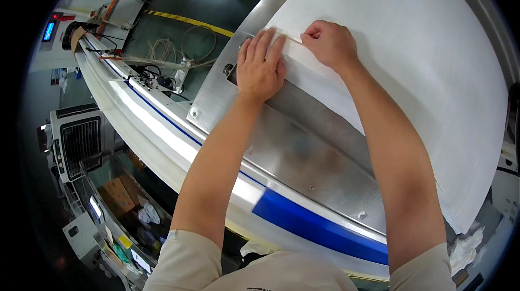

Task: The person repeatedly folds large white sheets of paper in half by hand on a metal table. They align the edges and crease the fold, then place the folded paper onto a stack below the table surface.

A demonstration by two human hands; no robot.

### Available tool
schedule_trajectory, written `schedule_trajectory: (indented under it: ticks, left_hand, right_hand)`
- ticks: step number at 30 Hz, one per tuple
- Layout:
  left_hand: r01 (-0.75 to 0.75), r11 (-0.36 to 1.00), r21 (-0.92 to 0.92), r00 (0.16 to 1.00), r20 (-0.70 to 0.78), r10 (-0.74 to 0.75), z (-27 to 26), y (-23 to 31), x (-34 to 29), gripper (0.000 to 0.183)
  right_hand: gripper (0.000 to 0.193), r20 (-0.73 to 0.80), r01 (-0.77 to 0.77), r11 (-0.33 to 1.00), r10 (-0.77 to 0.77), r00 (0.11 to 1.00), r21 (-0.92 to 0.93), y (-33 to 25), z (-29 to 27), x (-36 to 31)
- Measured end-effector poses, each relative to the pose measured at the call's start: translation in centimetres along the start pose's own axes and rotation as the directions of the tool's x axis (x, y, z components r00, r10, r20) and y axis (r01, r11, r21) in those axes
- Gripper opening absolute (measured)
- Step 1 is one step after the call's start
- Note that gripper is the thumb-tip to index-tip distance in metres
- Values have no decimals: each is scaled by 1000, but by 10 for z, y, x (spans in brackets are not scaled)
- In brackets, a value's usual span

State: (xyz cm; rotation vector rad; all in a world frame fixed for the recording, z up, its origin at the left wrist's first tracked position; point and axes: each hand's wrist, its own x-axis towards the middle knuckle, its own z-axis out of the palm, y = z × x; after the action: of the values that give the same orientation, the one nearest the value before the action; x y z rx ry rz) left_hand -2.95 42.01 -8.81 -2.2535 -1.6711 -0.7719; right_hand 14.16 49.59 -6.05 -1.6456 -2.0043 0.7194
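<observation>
A wide white sheet of finely ribbed material (417,47) covers much of a brushed metal table (303,150). My left hand (259,69) lies palm down near the sheet's left corner, fingers stretched out over its edge and the metal beside it. Just right of it, my right hand (333,46) is closed, its curled fingers resting on the sheet at a thin raised fold (292,41). Whatever is inside those fingers is hidden. Between my forearms, the sheet's near edge runs slantwise along a dark slot (325,118) in the metal.
A long white rail with a blue strip (319,226) curves along the table's near side. Loose cables (165,50) lie on the floor at upper left, by yellow-black tape (189,22). A cardboard box (116,196) sits in a cart at lower left.
</observation>
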Motion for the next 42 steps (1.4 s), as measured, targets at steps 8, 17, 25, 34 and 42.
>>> schedule_trajectory:
  ticks: [8, 17, 25, 34, 42]
  left_hand:
    - [3, 1000, 19, 1000, 3, -3, -5, -9, -18, 34]
    - [-287, 953, -93, 927, 224, 301, -38, -25, -1, 30]
    - [-372, 907, 195, 544, 838, 43, -69, 11, 56, 51]
    - [-628, 725, 282, 545, 825, 151, 6, -17, 48, 29]
    - [-291, 914, 283, 660, 751, -22, 10, -34, 52, 27]
  right_hand:
    - [21, 53, -40, 999, 38, 998, 37, 0, -4, 4]
    - [21, 45, 43, 999, -42, 998, -10, 2, -33, -105]
    - [44, -213, -415, 750, 357, 909, -515, 176, -172, -321]
    - [70, -388, -758, 348, 697, 603, -552, 401, -356, -548]
    - [53, -234, -674, 141, 870, 435, -725, 473, -449, -625]
